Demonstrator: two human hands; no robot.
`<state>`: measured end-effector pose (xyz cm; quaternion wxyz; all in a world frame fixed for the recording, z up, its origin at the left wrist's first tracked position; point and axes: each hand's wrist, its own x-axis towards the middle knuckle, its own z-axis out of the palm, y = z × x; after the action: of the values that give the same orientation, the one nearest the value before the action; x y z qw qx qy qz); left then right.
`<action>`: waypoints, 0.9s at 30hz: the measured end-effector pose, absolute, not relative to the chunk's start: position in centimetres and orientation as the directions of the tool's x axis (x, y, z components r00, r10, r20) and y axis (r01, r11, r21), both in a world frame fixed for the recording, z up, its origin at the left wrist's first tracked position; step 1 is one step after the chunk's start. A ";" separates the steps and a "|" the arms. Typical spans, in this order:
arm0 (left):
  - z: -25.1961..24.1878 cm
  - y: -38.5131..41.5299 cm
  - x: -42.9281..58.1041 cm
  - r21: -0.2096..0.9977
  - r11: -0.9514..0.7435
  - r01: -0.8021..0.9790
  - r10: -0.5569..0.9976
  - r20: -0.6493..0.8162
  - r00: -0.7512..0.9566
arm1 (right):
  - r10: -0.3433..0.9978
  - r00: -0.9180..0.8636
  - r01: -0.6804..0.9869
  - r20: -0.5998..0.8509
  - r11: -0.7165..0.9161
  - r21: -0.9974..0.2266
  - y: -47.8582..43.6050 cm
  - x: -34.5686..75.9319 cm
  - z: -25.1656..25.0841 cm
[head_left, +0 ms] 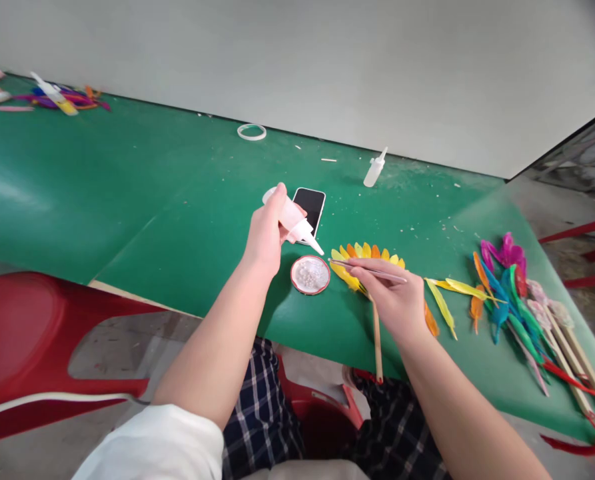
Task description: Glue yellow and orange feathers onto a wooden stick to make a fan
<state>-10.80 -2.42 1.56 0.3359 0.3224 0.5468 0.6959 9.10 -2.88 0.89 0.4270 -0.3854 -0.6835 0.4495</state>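
My left hand (268, 230) is wrapped round a white squeeze bottle (293, 217), its narrow nozzle tilted down to the right. Between the fingers of my right hand (394, 293) is a pair of tweezers (370, 269), pointing left toward the nozzle, with a small gap between the tips. Just below the nozzle sits a small red-rimmed dish (293, 281) with tiny pale beads (311, 272) in it. Under my right hand lies a fan of yellow and orange feathers (344, 275) on a wooden handle (377, 340), partly hidden by the hand.
Behind my left hand lies a phone (313, 205). Further back are another small bottle (375, 170) and a white ring (252, 132). Loose colored feathers (512, 293) and wooden sticks (570, 347) lie at the right. A bottle (54, 93) rests on feathers far left. A red chair (22, 333) stands left.
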 end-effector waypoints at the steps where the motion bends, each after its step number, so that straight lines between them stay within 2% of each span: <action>1: 1.6 -2.5 -10.6 0.977 -0.180 -0.117 0.823 0.084 -0.561 | 0.910 -0.330 0.123 0.253 0.306 -0.944 -3.0 9.4 1.3; 10: 3.3 -3.3 -8.2 0.965 -0.145 -0.219 0.858 0.013 -0.513 | 0.859 -0.390 0.067 0.332 0.386 -0.920 -3.9 10.7 3.8; 15: 3.9 -3.4 -7.8 0.955 -0.119 -0.270 0.867 -0.032 -0.498 | 0.869 -0.349 0.082 0.352 0.402 -0.912 -4.3 10.8 4.1; 27: 3.7 -3.5 -7.8 0.964 -0.150 -0.218 0.871 0.025 -0.491 | 0.862 -0.357 0.095 0.361 0.418 -0.904 -4.5 10.8 4.1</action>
<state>-7.75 -3.53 3.70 0.3945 0.3147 0.5190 0.6900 10.82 -4.46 4.13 0.4554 -0.3379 -0.7081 0.4207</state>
